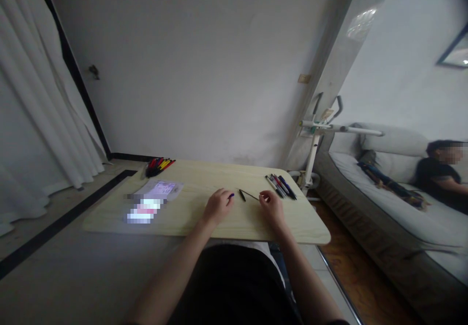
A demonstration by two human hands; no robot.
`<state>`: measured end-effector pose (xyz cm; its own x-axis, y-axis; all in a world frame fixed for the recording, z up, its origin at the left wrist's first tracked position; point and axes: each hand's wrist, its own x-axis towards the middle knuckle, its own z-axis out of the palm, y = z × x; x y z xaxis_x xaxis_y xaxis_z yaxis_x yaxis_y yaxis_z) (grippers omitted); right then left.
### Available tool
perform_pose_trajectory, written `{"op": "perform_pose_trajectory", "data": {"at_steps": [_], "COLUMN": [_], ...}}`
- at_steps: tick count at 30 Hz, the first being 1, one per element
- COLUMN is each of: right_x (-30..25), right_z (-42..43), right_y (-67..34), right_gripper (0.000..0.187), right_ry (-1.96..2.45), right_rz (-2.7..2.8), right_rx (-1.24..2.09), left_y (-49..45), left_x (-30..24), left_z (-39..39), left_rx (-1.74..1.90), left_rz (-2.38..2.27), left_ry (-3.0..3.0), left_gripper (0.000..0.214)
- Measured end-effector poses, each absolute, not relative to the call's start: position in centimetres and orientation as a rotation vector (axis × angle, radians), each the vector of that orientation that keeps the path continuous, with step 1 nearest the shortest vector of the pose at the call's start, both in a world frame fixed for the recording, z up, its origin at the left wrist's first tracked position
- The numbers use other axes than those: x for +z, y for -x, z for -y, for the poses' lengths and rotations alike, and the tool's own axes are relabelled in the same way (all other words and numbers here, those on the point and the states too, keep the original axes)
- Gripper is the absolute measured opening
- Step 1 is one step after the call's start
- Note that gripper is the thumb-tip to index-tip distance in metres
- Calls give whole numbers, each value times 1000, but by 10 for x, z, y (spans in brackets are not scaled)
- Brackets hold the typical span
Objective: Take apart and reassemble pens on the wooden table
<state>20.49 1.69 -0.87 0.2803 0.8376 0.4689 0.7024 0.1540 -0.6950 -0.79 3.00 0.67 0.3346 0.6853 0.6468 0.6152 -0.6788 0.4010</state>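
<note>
The left hand [218, 205] pinched a blue piece [231, 195], the right hand [272, 208] a thin refill [250, 195], probably light, bendable, best held mid-length

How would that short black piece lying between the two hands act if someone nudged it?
The short black piece would probably roll, since it looks slim and lies lengthwise on the flat tabletop. It is likely light, being small compared with the left hand. Its straight outline suggests it would be stiff when lifted.
</note>
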Motion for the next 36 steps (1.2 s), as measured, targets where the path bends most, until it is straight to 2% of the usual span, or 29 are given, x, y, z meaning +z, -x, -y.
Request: {"op": "perform_pose_trajectory", "data": {"at_steps": [16,36], "right_x": [0,-7], "right_z": [-25,-26], "right_y": [-202,-197], "right_gripper": [18,18], "right_ry": [1911,1870], "right_rz": [1656,1650], "right_rx": [89,31], "left_y": [8,9], "left_x": [5,5], "left_z": [-31,-30], "left_rx": [1276,1257], "left_rz": [-1213,-1188], "left_ry": [-2494,-2513], "left_gripper": [16,16]}}
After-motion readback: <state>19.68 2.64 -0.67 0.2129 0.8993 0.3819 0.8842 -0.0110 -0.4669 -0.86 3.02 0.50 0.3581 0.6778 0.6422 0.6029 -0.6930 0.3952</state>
